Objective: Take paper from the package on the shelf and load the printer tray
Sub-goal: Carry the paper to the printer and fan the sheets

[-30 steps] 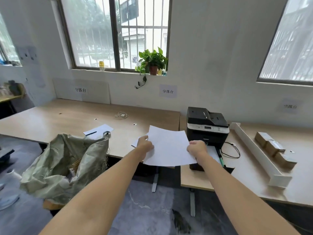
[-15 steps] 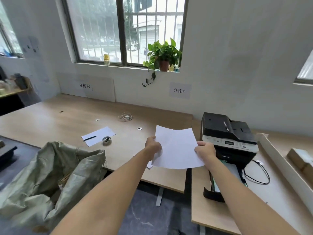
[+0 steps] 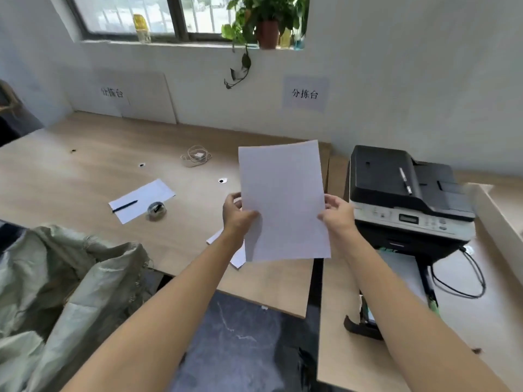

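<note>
I hold a thin stack of white paper [image 3: 283,202] upright in front of me, above the gap between two wooden tables. My left hand [image 3: 237,215] grips its left edge and my right hand [image 3: 338,212] grips its right edge. The black and white printer [image 3: 407,199] stands on the right table, just right of my right hand. Its pulled-out tray [image 3: 402,278] with white paper in it juts toward me below the printer, partly hidden by my right forearm. The paper package and the shelf are out of sight.
A pen [image 3: 405,181] lies on the printer lid and a black cable [image 3: 464,278] loops beside it. On the left table [image 3: 70,176] lie a sheet with a pen [image 3: 141,199], a tape roll [image 3: 156,209] and a coiled cord [image 3: 196,156]. A grey-green sack [image 3: 56,292] stands at lower left.
I have moved closer to the tables and the printer. The paper has tilted from lying nearly flat to standing upright, still gripped by both hands.
</note>
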Tool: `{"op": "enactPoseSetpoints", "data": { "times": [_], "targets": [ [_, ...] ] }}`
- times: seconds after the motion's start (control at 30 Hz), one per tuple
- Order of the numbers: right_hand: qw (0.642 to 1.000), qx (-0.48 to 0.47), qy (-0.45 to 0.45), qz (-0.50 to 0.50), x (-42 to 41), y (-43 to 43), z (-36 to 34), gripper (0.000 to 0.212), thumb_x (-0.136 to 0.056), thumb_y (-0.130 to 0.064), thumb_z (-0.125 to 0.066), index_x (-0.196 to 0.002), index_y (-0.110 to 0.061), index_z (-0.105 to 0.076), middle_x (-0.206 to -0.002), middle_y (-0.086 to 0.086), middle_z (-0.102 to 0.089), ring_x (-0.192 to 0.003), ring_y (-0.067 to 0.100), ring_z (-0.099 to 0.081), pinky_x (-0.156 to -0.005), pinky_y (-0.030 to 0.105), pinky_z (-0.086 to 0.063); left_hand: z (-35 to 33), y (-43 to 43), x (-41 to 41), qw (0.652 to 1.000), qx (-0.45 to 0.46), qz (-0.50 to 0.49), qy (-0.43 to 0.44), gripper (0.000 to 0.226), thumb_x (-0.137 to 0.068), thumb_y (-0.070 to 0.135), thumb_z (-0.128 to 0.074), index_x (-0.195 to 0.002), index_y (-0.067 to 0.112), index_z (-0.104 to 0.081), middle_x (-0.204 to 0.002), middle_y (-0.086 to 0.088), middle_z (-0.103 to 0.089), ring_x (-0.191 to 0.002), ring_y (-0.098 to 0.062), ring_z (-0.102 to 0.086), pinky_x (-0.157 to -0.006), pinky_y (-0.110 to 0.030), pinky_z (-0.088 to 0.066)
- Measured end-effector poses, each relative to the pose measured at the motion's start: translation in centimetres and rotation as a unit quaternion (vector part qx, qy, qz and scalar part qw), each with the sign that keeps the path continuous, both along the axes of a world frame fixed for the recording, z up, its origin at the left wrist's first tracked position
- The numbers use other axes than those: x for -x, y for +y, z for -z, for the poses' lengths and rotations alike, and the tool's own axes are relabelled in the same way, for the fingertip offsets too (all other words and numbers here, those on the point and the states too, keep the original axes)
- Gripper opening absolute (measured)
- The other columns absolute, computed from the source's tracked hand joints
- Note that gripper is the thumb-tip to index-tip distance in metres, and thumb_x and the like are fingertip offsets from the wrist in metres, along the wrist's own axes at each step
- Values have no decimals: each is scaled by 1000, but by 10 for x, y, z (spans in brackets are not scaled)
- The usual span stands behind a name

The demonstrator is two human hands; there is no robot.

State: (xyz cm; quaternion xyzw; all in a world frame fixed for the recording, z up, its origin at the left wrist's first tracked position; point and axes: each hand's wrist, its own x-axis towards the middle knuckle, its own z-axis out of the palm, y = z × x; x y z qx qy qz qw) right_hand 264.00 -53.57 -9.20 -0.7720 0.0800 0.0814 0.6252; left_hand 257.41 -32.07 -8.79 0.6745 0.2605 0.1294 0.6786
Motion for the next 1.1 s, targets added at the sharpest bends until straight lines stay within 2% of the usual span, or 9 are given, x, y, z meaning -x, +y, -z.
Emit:
{"op": "enactPoseSetpoints", "data": {
  "times": [0.07,0.2,0.33,0.47,0.7,0.8,0.87,0.97,1.1],
  "targets": [
    [1000,5,-25,-14,-15,5,11,40,-86,6,-61,-119,-16,-66,-112,5,-74,-104,23,-70,-88,42,-60,12,8,-17,1000,4,10,-19,45,-67,-5,-74,-108,7,-62,-100,-8,-75,-84,-23,-69,-73,-36,-60],
    [994,26,-94,-47,-30,18,46,21,-92,-4,-55,-103,-16,-68,-100,4,-74,-93,23,-70,-77,34,-57,56,18,-44,998,40,25,-44,39,-76,-4,-80,-112,2,-66,-107,-8,-76,-86,-19,-73,-73,-27,-60],
    [992,1,-127,-27,-36,34,115,20,-100,-21,-59,-117,-11,-64,-106,2,-71,-95,13,-68,-78,27,-56,119,17,-70,998,-14,20,-53,34,-78,1,-80,-104,17,-65,-107,-5,-75,-97,-24,-72,-84,-37,-60],
    [987,-29,-155,8,-51,41,185,18,-102,-9,-55,-119,-11,-61,-109,1,-69,-100,4,-66,-83,20,-50,183,14,-89,997,-53,10,-52,38,-80,0,-79,-99,26,-61,-100,5,-72,-93,-11,-69,-84,-25,-56],
    [992,-52,-115,29,-69,36,318,22,-101,1,-54,-122,4,-59,-114,15,-67,-109,27,-65,-94,41,-52,306,13,-113,999,-46,15,6,40,-78,-11,-77,-94,21,-59,-90,5,-69,-81,-1,-67,-75,-16,-52],
    [995,-59,-70,48,-60,32,346,17,-99,-3,-57,-112,8,-59,-99,6,-67,-95,16,-64,-81,28,-50,331,7,-113,999,-34,8,4,37,-79,-14,-74,-95,15,-59,-90,2,-68,-83,-1,-67,-77,-16,-52],
    [994,-65,-61,68,-53,27,356,8,-97,-9,-59,-101,-3,-63,-90,-2,-67,-86,10,-64,-77,23,-49,339,2,-109,1000,-30,3,-7,33,-80,-15,-73,-95,12,-61,-91,0,-70,-87,-5,-69,-80,-17,-52],
    [991,-80,-72,84,-47,20,357,9,-97,-14,-58,-97,-21,-63,-91,-6,-69,-88,11,-66,-80,24,-51,342,-6,-100,999,-39,3,-17,15,-80,-9,-75,-88,0,-65,-71,16,-68,-68,4,-65,-70,-11,-48],
    [994,-56,-59,77,-50,18,368,15,-100,-14,-51,-106,-7,-62,-99,-7,-70,-97,7,-68,-83,21,-52,349,-15,-105,1000,-20,-3,-2,20,-82,-6,-75,-94,8,-69,-87,6,-75,-83,-6,-73,-77,-17,-52]
  ]
}}
